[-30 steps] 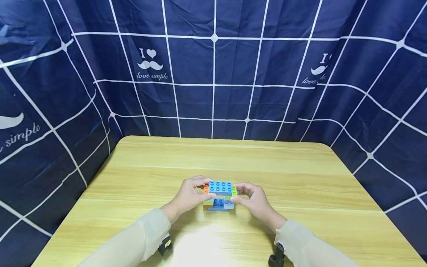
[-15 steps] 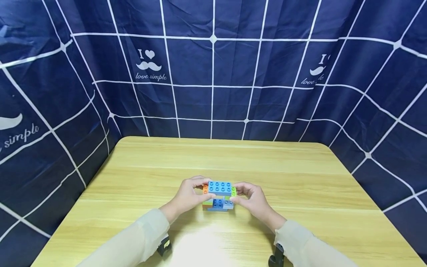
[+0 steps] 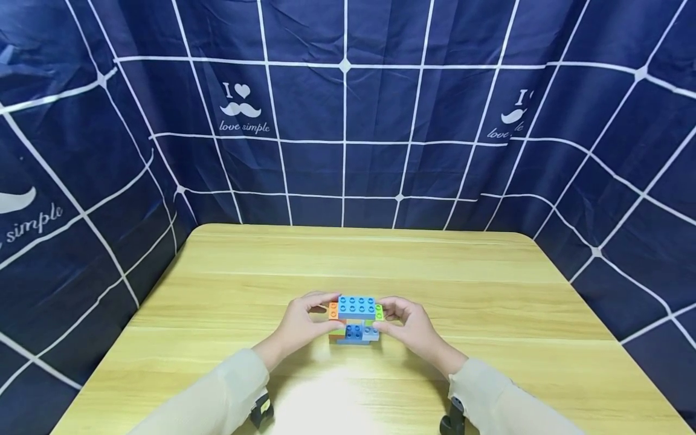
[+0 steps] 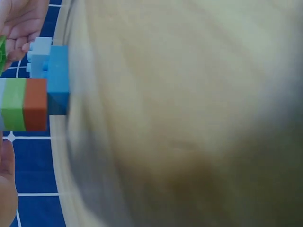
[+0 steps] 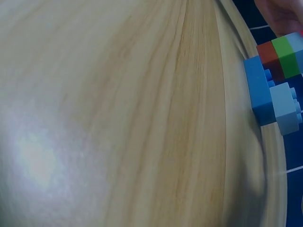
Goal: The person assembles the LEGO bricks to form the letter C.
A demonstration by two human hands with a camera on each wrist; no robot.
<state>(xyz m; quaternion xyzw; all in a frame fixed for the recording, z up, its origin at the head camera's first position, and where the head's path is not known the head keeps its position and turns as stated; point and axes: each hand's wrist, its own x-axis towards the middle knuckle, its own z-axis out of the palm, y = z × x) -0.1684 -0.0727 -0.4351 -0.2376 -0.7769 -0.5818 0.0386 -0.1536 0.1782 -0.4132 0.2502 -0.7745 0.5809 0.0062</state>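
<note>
In the head view a structure of toy building blocks stands near the middle of the table. A blue studded block (image 3: 356,307) lies across its top, with an orange block (image 3: 333,311) at left and a lime green block (image 3: 379,312) at right. Below are a darker blue block (image 3: 354,331) and a light blue block (image 3: 371,333). My right hand (image 3: 413,329) grips the right end, thumb in front and fingers behind. My left hand (image 3: 299,323) is around the left end with thumb and index finger spread; in the left wrist view its thumb (image 4: 7,179) appears apart from the blocks.
The wooden table (image 3: 462,272) has rounded far corners. Dark blue cloth (image 3: 375,163) with white grid lines hangs behind and at both sides. Black wrist devices (image 3: 452,417) show under the sleeves (image 3: 217,386).
My left hand has shifted a little to the left and its fingers have loosened, so more of the orange block shows. My right hand and the blocks stay nearly still.
</note>
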